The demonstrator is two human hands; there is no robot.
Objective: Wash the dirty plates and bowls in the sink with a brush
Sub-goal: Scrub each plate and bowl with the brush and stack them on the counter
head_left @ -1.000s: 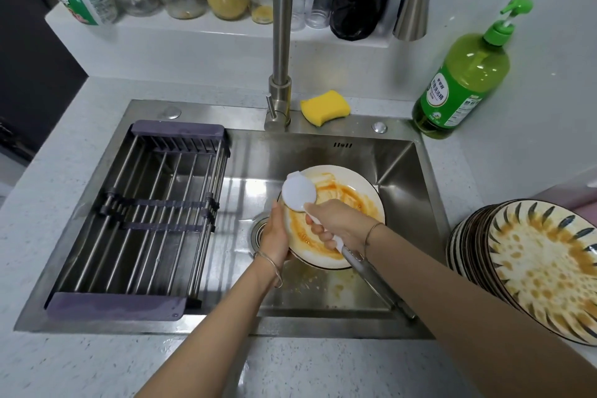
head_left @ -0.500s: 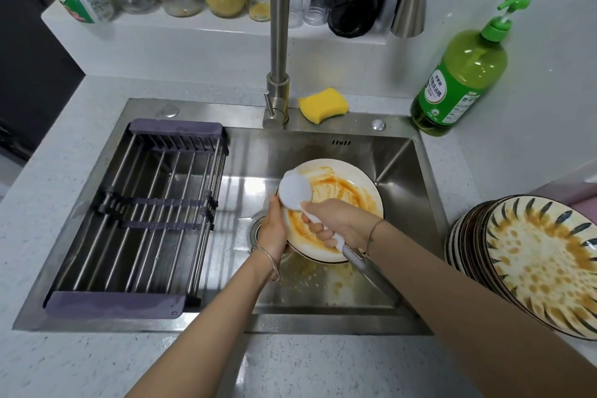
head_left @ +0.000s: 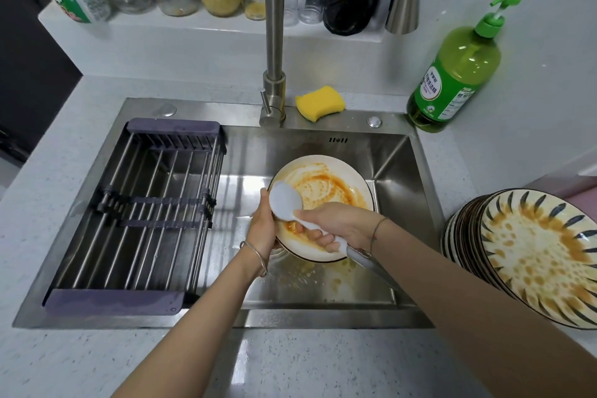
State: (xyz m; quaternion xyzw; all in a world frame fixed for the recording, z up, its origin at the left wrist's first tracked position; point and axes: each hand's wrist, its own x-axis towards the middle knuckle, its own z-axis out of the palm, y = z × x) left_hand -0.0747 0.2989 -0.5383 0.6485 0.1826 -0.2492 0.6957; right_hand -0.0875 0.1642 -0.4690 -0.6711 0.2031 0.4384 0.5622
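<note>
A white plate [head_left: 326,181] smeared with orange sauce is tilted inside the steel sink [head_left: 397,165]. My left hand [head_left: 263,226] grips its left rim. My right hand [head_left: 336,223] holds the handle of a white dish brush [head_left: 286,200], whose round head lies against the plate's left side. A stack of dirty patterned plates [head_left: 536,252] leans on the counter at the right.
A dark drying rack [head_left: 145,213] fills the sink's left half. Behind the sink are the tall faucet [head_left: 274,42], a yellow sponge [head_left: 319,102] and a green soap bottle [head_left: 452,74]. Jars stand on the back ledge. Orange residue spots the sink floor.
The brush head has slid slightly down and left across the plate, and my right hand moved with it. My left hand keeps hold of the rim.
</note>
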